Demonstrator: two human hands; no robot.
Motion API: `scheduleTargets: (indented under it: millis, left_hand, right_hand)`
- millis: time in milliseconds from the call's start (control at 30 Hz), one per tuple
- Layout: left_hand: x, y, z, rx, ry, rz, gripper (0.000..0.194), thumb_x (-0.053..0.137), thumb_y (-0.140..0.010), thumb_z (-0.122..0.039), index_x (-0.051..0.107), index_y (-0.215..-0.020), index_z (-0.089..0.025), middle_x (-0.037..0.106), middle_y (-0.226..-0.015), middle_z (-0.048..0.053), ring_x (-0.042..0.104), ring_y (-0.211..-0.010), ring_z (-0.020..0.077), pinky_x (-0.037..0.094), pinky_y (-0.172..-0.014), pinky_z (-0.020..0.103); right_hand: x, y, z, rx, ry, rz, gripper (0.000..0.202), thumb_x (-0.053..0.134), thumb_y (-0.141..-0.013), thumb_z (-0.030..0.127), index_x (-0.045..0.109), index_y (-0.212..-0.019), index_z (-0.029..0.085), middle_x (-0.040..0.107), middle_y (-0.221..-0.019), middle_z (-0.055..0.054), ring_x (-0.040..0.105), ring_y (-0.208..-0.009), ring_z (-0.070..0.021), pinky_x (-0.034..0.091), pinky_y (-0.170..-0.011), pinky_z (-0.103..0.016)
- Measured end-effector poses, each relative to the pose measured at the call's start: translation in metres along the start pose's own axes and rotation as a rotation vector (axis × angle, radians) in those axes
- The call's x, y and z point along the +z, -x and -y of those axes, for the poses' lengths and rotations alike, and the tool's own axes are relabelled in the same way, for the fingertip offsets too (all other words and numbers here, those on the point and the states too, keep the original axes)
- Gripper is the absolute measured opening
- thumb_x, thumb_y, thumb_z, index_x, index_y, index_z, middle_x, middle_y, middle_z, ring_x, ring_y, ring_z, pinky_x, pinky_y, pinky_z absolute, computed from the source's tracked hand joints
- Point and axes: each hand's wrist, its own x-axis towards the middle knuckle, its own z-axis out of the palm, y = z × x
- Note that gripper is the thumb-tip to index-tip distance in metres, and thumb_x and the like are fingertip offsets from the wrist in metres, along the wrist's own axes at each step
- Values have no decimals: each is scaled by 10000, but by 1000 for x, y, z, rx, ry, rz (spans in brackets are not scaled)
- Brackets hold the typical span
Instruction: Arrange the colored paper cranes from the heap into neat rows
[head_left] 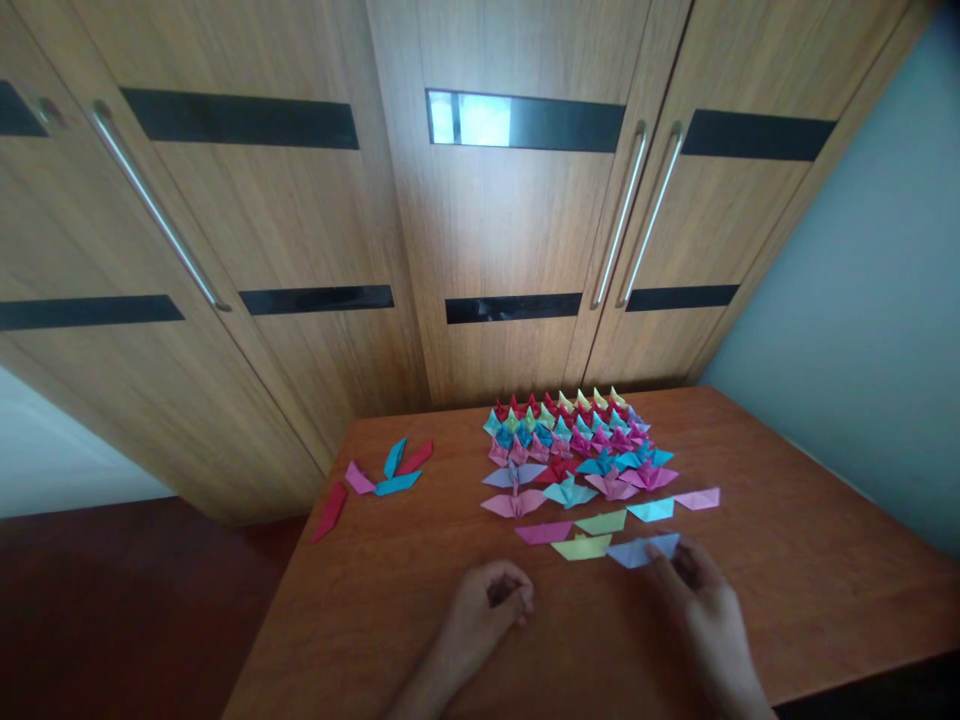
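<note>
My right hand (705, 605) pinches the right end of a pale blue folded paper strip (631, 553) that lies at the table's front middle. Left of that strip is a yellow-green folded paper (581, 547); just behind run magenta (544, 533), green (601, 522), turquoise (651, 510) and pink (697, 499) folded papers. My left hand (480, 610) rests low over the table with curled fingers and thumb together, and no paper shows in it. Beyond the strips, origami cranes (570, 440) stand in several rows, the nearer ones with wings spread.
The wooden table (360, 640) stands against a wardrobe (495, 220) with long metal handles (622, 215). At the table's left lie several loose folded papers, among them a red one (328, 512) and a blue one (397, 484). A bluish wall (847, 330) borders the right side.
</note>
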Motion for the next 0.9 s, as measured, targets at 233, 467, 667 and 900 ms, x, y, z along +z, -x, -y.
scheduleTargets:
  millis: [233,467,667,900]
  left_hand:
    - [-1,1,2,38,-23,18,218,577,-812,-349,624,-789,-138,649,-714,27,580,-624,128,434,-610,227]
    - [0,0,6,65,19,14,218,564,-818,-344,619,-817,-133,635,-712,26,574,-613,130,437,-605,236]
    - [-2,1,7,66,10,23,202,551,-825,-320,627,-836,-133,638,-725,33,584,-640,137,444,-625,244]
    - [0,2,3,51,43,14,198,554,-814,-310,622,-833,-126,631,-718,36,584,-636,141,447,-621,249]
  right_hand:
    - [-38,-29,-30,-33,781,-105,375,465,-786,573,601,-888,238,685,-783,-99,654,-719,-288,468,-585,-347]
    - [-20,-28,-36,-165,1075,-167,431,392,-854,484,560,-1083,160,593,-956,-133,559,-907,-296,452,-781,-395]
    - [-9,-33,-38,-240,1097,-151,375,430,-858,439,588,-1045,155,578,-973,-123,520,-903,-292,425,-822,-388]
    - [-5,-37,-43,-302,1073,-153,380,427,-861,444,598,-1045,159,575,-957,-128,518,-886,-292,416,-822,-401]
